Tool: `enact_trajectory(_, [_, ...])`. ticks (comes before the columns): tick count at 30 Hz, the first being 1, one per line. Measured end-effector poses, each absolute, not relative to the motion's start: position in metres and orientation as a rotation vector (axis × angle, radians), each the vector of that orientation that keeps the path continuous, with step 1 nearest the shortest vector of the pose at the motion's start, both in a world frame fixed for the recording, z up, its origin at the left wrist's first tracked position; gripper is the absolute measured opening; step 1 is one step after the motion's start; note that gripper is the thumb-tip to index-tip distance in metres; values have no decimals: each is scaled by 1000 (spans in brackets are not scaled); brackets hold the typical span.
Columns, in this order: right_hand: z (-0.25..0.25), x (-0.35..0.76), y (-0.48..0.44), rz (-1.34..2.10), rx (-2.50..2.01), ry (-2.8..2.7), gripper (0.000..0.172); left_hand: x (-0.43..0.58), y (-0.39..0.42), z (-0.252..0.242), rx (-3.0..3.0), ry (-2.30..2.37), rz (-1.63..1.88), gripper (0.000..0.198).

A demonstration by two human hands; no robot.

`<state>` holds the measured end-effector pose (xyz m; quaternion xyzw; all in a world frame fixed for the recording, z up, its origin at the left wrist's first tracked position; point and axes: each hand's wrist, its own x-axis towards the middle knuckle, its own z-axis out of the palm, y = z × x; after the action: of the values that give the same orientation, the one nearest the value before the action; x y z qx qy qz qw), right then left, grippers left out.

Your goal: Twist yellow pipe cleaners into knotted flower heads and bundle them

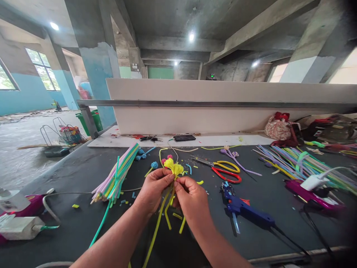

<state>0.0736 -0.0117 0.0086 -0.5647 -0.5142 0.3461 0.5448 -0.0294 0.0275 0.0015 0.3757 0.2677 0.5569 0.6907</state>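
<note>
My left hand (152, 190) and my right hand (191, 197) meet over the dark table (75, 175), both pinched around a yellow pipe-cleaner flower (173, 167). Its fuzzy yellow head sticks up above my fingertips. Several yellow-green stems (160, 221) hang down between my hands toward me. Small pink pompoms (166, 159) lie just behind the flower.
A bundle of pastel pipe cleaners (117, 175) lies left of my hands, another spread (290, 162) at the right. Scissors with yellow and red handles (225, 169) and a blue glue gun (245, 210) lie right. A phone (184, 138) rests near the white wall. Chargers (19, 227) sit far left.
</note>
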Motion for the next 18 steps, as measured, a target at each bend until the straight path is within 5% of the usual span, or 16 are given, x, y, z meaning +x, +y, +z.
enact_trajectory(18, [27, 102, -22, -157, -1435, -1727, 17, -33, 29, 2, 969, 618, 1193, 21])
